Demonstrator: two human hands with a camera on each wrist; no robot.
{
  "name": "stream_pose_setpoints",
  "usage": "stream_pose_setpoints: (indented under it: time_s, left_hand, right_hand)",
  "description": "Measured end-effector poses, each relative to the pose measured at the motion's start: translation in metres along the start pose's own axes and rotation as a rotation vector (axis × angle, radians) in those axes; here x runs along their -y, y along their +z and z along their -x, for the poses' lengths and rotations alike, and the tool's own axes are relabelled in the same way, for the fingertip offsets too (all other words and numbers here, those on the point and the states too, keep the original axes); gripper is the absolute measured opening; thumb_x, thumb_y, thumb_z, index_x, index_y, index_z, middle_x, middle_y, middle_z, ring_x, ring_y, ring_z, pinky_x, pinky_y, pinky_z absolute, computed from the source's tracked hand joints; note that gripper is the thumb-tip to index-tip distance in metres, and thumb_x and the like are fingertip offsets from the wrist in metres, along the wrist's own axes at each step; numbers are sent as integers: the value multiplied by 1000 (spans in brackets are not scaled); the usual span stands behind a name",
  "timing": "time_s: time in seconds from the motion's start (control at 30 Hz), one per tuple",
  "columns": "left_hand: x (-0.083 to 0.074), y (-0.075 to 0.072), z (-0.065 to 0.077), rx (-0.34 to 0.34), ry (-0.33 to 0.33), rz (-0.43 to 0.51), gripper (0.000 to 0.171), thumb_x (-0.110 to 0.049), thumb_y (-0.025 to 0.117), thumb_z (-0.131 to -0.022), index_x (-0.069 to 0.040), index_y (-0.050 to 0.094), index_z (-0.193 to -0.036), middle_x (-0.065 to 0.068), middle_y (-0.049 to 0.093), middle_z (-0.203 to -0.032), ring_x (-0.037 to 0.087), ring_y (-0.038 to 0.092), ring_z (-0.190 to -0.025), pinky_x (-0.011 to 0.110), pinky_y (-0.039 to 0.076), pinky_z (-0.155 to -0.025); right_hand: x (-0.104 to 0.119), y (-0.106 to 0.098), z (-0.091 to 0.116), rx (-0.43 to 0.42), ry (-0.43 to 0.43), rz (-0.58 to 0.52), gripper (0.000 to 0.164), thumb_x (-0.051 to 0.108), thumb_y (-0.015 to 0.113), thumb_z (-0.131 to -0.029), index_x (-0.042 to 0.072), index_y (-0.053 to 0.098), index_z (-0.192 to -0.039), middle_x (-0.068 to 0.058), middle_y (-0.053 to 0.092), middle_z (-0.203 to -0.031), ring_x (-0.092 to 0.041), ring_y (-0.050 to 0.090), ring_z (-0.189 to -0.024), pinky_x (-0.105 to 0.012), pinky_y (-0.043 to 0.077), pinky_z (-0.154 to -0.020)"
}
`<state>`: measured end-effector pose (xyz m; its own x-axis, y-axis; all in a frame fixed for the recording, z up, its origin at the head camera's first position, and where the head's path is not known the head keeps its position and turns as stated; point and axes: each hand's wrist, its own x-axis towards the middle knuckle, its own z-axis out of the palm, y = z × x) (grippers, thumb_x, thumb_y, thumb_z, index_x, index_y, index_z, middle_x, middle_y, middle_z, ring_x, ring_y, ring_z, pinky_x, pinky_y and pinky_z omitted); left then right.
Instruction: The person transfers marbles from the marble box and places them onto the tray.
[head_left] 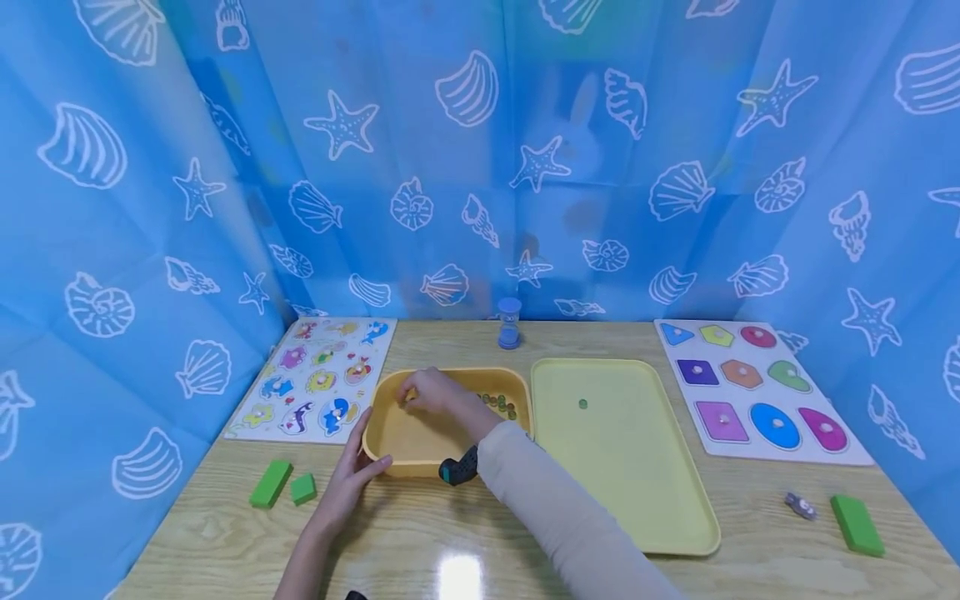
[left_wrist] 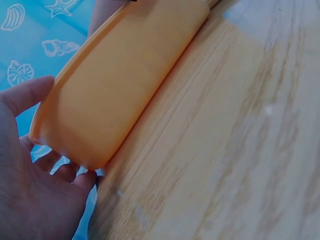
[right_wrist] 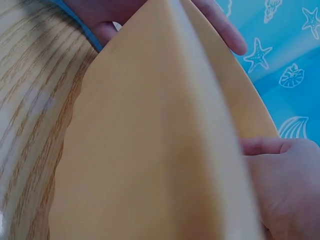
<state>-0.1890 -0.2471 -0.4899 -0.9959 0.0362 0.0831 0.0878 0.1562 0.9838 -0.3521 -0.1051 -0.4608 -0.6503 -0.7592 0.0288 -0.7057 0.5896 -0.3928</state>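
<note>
An orange plastic basin (head_left: 405,464) stands on the table. My left hand (head_left: 352,471) grips its near left corner, thumb along the front wall and fingers around the left side. The left wrist view shows that hand (left_wrist: 40,175) curled about the end of the basin (left_wrist: 110,90). Inside the basin's far left part is my right hand (head_left: 435,392), fingers bent downward near the wall. I cannot tell whether it pinches something. The basin wall (right_wrist: 135,130) hides those fingertips in the right wrist view. Several small green and brownish round pieces (head_left: 501,403) lie at the basin's right end.
Right of the basin lies a yellow tray (head_left: 637,467) with one small green piece (head_left: 582,403). Puzzle boards flank them, sea animals (head_left: 315,375) left and shapes (head_left: 757,392) right. Green blocks (head_left: 271,483), a grey figurine (head_left: 801,505) and a blue sand timer (head_left: 509,323) stand about.
</note>
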Motion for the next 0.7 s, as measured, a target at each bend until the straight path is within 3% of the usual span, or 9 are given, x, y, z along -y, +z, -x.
stream_pose_setpoints:
  time_s: [0.17,0.3,0.4,0.53,0.63,0.7]
  left_hand:
    - [4,2,0,0,-5,-21,73,-17,55,-88,-29,10,-144,5,6,-151,29,20,-134,32,21,-108]
    - [0,5,2,10,1,-3,74,-15,55,-88,-26,9,-144,7,6,-151,30,20,-134,15,25,-102]
    - [-13,9,6,13,0,11,74,-11,54,-88,-20,7,-145,11,4,-151,33,18,-134,24,23,-106]
    - [-29,12,9,5,-20,-1,73,-8,53,-88,-14,6,-145,14,2,-150,36,15,-134,43,14,-110]
    - [-31,10,10,-5,-27,-9,74,-9,53,-88,-14,7,-145,14,2,-150,36,14,-134,43,14,-110]
    - [-28,7,9,-10,-28,-7,74,-8,54,-88,-15,6,-145,14,2,-150,36,14,-134,43,14,-110]
  right_hand:
    - [-2,1,3,4,35,11,13,16,66,-81,17,69,-94,7,66,-95,-7,57,-91,-14,46,-81]
    - [-3,-4,9,-36,15,-34,12,19,65,-82,17,69,-94,5,62,-79,-6,52,-68,-13,44,-61]
    - [-4,-24,20,-76,-16,-129,15,22,64,-83,16,69,-96,1,63,-79,-6,45,-59,-15,41,-56]
    - [-11,-68,49,-127,-35,-252,21,26,62,-84,13,67,-101,0,54,-64,-7,36,-50,-18,36,-49]
    - [-31,-95,82,-213,-30,-277,20,25,61,-85,15,67,-101,4,31,-50,-10,24,-43,-21,24,-41]
    - [-50,-104,107,-279,-5,-276,19,26,62,-84,17,68,-100,4,25,-47,-10,22,-41,-21,21,-39]
